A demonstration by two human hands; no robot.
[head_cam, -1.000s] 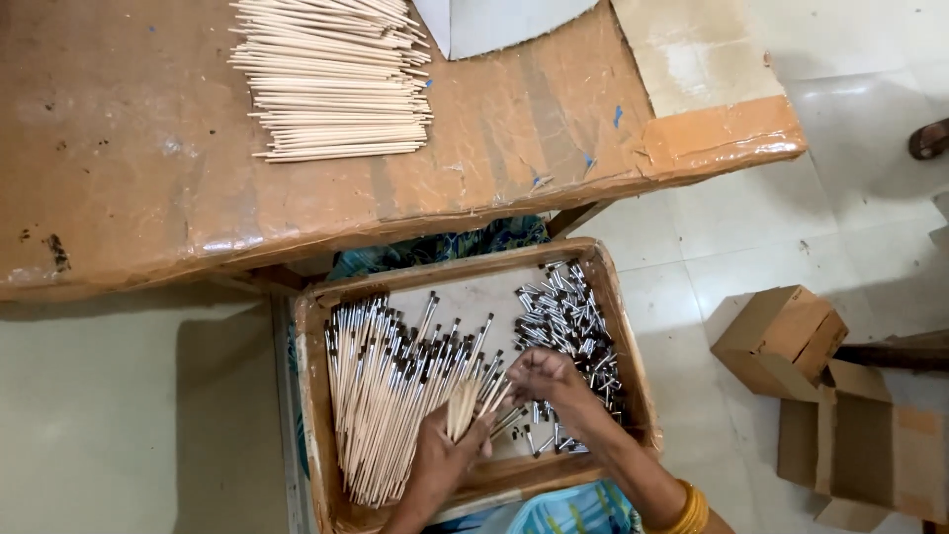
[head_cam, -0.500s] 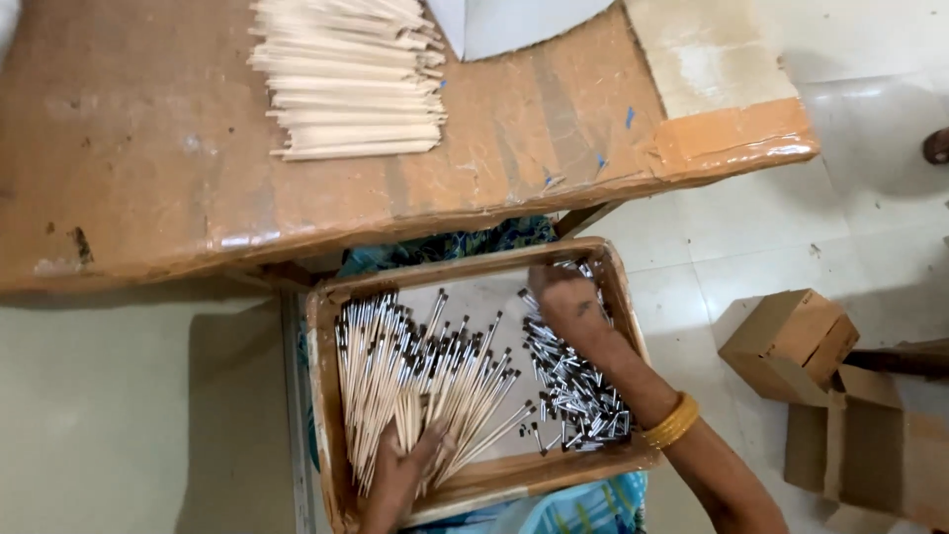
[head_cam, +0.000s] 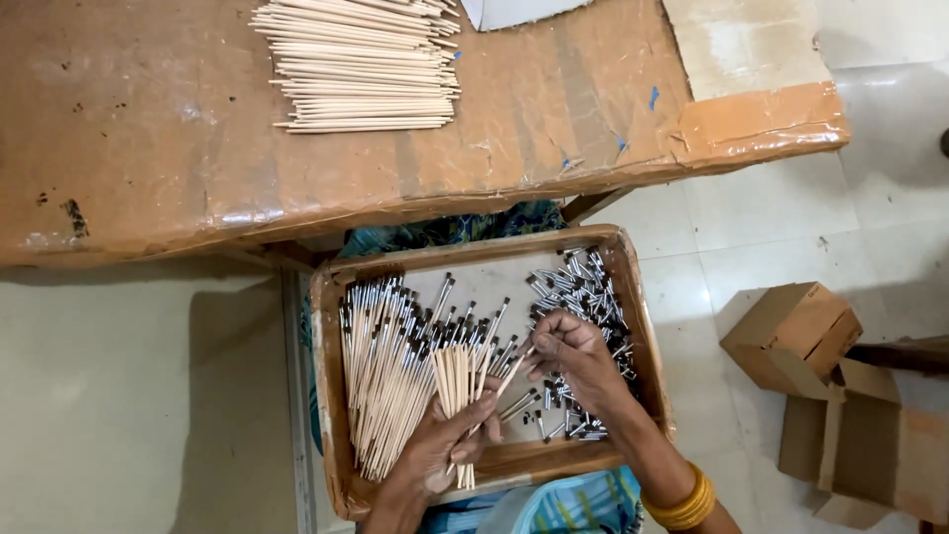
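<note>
Head view, tray: wooden tray (head_cam: 331, 396) on the lap, below the desk (head_cam: 148, 148) edge.
Left hand (head_cam: 435, 455): fingers clenched round a bundle of sticks (head_cam: 457, 381), long axis running away from the body.
Right hand (head_cam: 578, 356): just right of the bundle, fingers apparently pinching one stick (head_cam: 512, 374) over the metal caps (head_cam: 588, 287).
Packages: brown cartons (head_cam: 791, 331) on the floor, right.
Desk: stick stack (head_cam: 361, 64).

Both hands (head_cam: 514, 405) over tray (head_cam: 331, 396) of sticks (head_cam: 381, 396)
</note>
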